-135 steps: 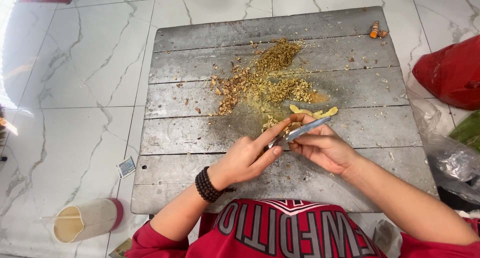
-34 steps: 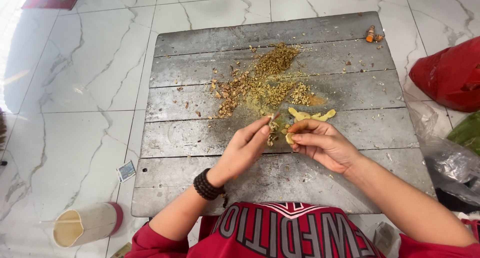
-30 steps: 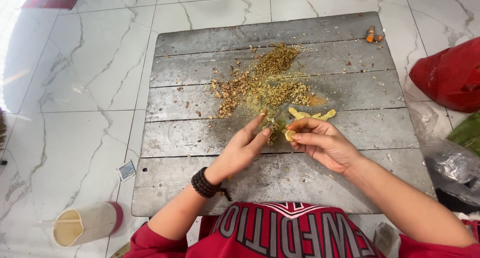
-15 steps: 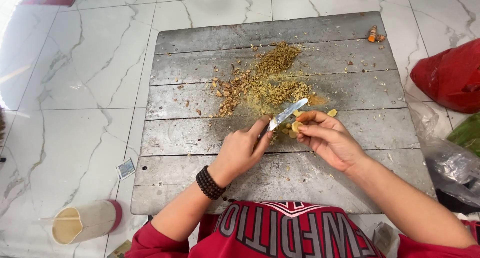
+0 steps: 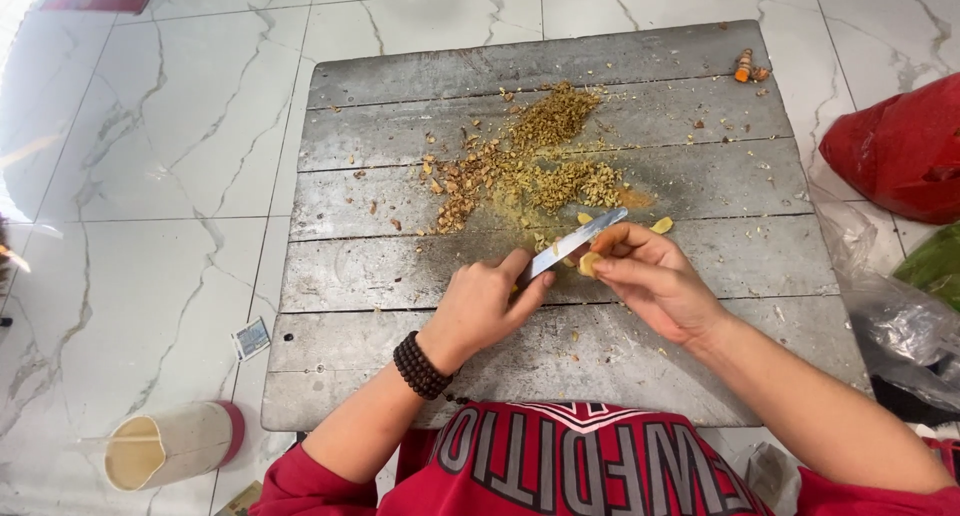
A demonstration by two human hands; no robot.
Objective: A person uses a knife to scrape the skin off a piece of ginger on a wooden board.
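Note:
My left hand (image 5: 485, 306) grips the handle of a small knife (image 5: 575, 242), whose blade points up and to the right. My right hand (image 5: 650, 281) holds a pale yellow peeled root piece (image 5: 589, 264) against the blade. Both hands hover over a grey wooden plank board (image 5: 380, 276). A heap of brown and yellow peelings (image 5: 530, 171) lies just beyond them. A yellow slice (image 5: 661, 225) rests beside my right hand. A dark bead bracelet (image 5: 418, 365) circles my left wrist.
A small orange root piece (image 5: 744, 67) sits at the board's far right corner. A red bag (image 5: 900, 146) and clear plastic (image 5: 890, 316) lie on the right. A cream cup with a red base (image 5: 170, 444) lies on the marble floor at lower left, near a small card (image 5: 251, 338).
Earlier my hands were close together with the knife barely visible. Now the knife blade is raised up-right, resting against the root piece held in my right hand.

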